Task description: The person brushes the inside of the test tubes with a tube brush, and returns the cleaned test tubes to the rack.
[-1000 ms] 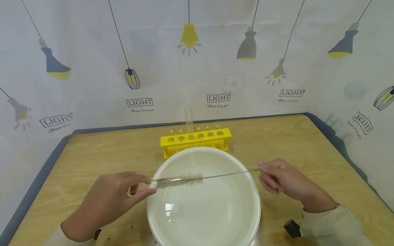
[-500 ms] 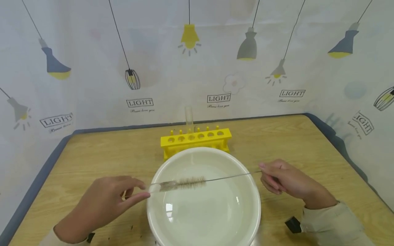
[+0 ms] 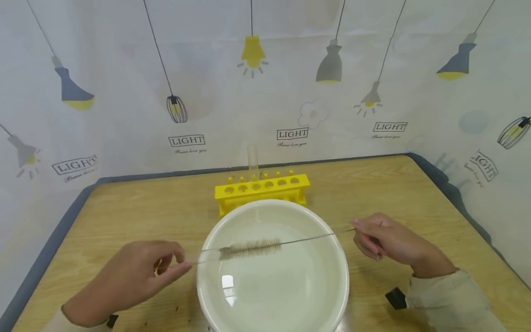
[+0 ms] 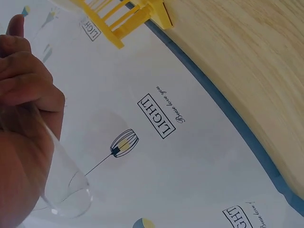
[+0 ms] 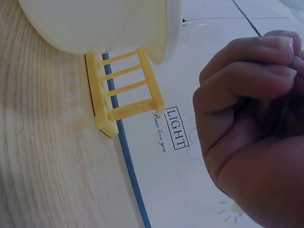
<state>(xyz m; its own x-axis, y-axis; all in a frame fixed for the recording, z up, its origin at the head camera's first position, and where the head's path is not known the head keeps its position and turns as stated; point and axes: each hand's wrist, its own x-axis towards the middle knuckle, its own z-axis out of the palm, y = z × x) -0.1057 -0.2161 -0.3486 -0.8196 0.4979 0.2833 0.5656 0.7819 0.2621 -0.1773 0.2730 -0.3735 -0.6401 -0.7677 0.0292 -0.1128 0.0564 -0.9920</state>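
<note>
Over the white basin (image 3: 345, 276), my left hand (image 3: 132, 272) grips a clear glass test tube (image 3: 209, 256) lying nearly level. Its rounded bottom end sticks out past the palm in the left wrist view. From the right, my right hand (image 3: 386, 240) pinches the thin twisted-wire handle (image 3: 311, 239) of a test tube brush (image 3: 255, 247). The tan bristles show mostly outside the tube, with the brush's left tip at the tube's mouth. In the right wrist view, the curled right fingers (image 5: 242, 76) hide the held end of the wire.
A yellow test tube rack (image 3: 262, 186) stands right behind the basin, with one clear test tube (image 3: 252, 161) upright in it. Water fills part of the basin. Behind the wooden table (image 3: 145, 207) hangs a lamp-printed curtain (image 3: 232, 101).
My left hand has moved left with the test tube, and more of the brush's bristles have come out of its mouth. My right hand has shifted slightly to the right.
</note>
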